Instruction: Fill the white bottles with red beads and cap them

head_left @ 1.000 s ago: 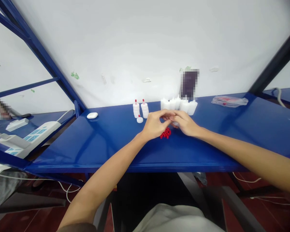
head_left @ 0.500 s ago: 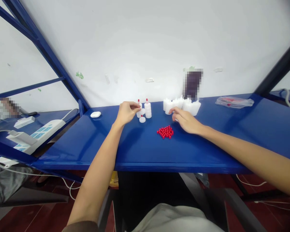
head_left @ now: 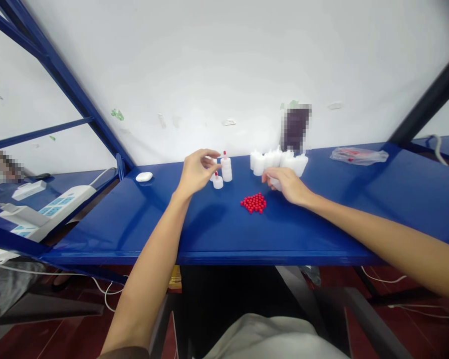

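White wall (head_left: 209, 65), marked with peeling patches, fills the top of the frame behind a glossy blue table (head_left: 209, 234) that crosses the middle of the picture between blue metal posts. At the far left, a white power strip (head_left: 67, 204) carries pale blue panels, with any lettering too small to read, and a dark, pixelated patch (head_left: 296, 127) at upper right of centre hides whatever is printed there. At the right edge of the table, a clear plastic bag (head_left: 359, 155) lies flat, with something red inside. Right of centre, a cluster of white bottles (head_left: 273, 158) stands close together by the wall; they look plain and slightly see-through, with narrow white tops. Left of them, near the centre, one white bottle (head_left: 226, 170) stands upright, its body ringed and its tip red. Just in front of it is a shorter white piece (head_left: 217, 183), also red-tipped, and another bottle (head_left: 212, 175) is partly hidden behind fingers. Those belong to the left hand (head_left: 202, 169), left of centre, its thumb and fingers parted in a loose curve beside the bottles. Right of centre, the right hand (head_left: 284, 183) is curled around a pale white object (head_left: 276, 184), mostly covered, so its shape cannot be told. Between the hands and lower in the frame, small, shiny red caps (head_left: 253, 203) lie in a loose heap directly on the table. Farther left, a rounded white case (head_left: 144, 176) rests alone.
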The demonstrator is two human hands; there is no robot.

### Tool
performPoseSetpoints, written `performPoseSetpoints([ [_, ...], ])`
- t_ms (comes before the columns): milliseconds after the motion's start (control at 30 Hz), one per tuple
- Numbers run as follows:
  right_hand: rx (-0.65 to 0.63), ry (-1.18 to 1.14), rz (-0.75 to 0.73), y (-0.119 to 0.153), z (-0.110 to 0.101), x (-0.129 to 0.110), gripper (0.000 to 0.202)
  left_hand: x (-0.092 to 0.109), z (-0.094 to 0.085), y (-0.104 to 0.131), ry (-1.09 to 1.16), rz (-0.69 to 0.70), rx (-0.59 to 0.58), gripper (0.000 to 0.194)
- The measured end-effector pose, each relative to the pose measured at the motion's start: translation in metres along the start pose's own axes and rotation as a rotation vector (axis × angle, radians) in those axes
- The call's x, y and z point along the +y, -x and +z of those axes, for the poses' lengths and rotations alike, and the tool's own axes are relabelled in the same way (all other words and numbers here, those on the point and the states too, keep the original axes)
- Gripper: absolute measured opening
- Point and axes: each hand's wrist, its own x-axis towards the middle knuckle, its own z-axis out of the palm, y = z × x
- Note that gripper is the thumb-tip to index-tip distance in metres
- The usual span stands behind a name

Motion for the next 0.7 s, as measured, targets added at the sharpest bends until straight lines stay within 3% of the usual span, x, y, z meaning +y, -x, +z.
performPoseSetpoints([
  [100, -0.051, -0.243, -0.01, 0.0, 0.002, -0.002, 0.031, 0.019, 0.034, 0.007, 0.335, 0.048, -0.039, 0.017],
  [200, -0.099, -0.298, -0.112, 0.002, 0.006, -0.005, 0.03, 0.033, 0.07, 0.016, 0.472, 0.119, -0.114, 0.011],
  [267, -0.105, -0.302, -0.149, 0.004, 0.009, -0.008, 0.031, 0.037, 0.084, 0.021, 0.519, 0.143, -0.133, 0.008],
  [533, -0.131, -0.307, -0.091, 0.007, 0.014, -0.017, 0.025, 0.039, 0.089, 0.029, 0.523, 0.159, -0.11, 0.011],
  [700, -0.128, -0.355, -0.062, 0.005, 0.013, -0.019, 0.013, 0.04, 0.092, 0.033, 0.437, 0.299, -0.078, 0.016],
])
